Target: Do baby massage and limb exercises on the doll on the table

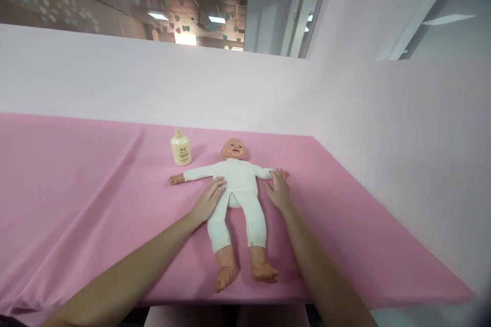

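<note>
A baby doll [240, 179] in a white cloth suit lies on its back, arms spread, its head toward the wall and its bare feet toward me. My left hand [208, 200] rests against the doll's side near the hip, fingers stretched out. By the doll's outstretched arm on the right is my right hand [280, 190], its fingertips at the white sleeve close to the doll's hand. Those fingers are apart, and neither hand grips anything.
A pale yellow pump bottle [181, 148] stands beyond the doll's arm on the left. Pink cloth [95, 189] covers the table, with folds at the left. White walls [153, 76] rise behind and at the right, with windows above.
</note>
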### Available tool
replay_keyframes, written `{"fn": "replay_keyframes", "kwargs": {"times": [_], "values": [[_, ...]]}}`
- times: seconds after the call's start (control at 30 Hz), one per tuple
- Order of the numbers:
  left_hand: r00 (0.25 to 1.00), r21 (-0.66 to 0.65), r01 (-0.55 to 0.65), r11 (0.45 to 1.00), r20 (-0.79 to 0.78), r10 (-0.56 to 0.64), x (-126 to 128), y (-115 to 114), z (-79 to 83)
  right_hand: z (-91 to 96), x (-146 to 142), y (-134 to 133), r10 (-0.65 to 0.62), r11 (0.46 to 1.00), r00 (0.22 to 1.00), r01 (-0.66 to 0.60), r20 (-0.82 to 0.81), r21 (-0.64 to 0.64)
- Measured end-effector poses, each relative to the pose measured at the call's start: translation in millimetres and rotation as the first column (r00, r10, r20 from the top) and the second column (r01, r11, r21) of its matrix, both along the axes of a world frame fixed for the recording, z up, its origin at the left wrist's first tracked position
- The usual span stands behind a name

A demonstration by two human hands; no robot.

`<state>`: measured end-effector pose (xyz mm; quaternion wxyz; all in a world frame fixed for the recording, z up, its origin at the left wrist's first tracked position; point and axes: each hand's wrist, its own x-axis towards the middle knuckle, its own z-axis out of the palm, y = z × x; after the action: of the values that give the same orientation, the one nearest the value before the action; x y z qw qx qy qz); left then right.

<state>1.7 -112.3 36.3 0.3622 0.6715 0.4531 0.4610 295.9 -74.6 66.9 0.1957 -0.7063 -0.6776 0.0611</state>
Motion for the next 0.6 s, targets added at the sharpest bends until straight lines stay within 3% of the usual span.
{"fn": "replay_keyframes", "kwargs": {"times": [0.23,0.4,0.6], "values": [[0.998,-0.095,-0.054,0.994,-0.046,0.05,-1,28,-3.8,1.1,6,17,-0.062,0.998,0.985,0.062,0.163,0.009],[0.984,-0.184,-0.145,0.972,-0.13,0.123,10,76,13.8,10.0,4,18,-0.079,0.995,0.983,0.068,0.163,0.071],[0.959,-0.333,-0.245,0.91,-0.218,0.179,32,130,26.3,22.3,2,9,-0.065,0.996,0.991,0.071,0.12,-0.047]]}}
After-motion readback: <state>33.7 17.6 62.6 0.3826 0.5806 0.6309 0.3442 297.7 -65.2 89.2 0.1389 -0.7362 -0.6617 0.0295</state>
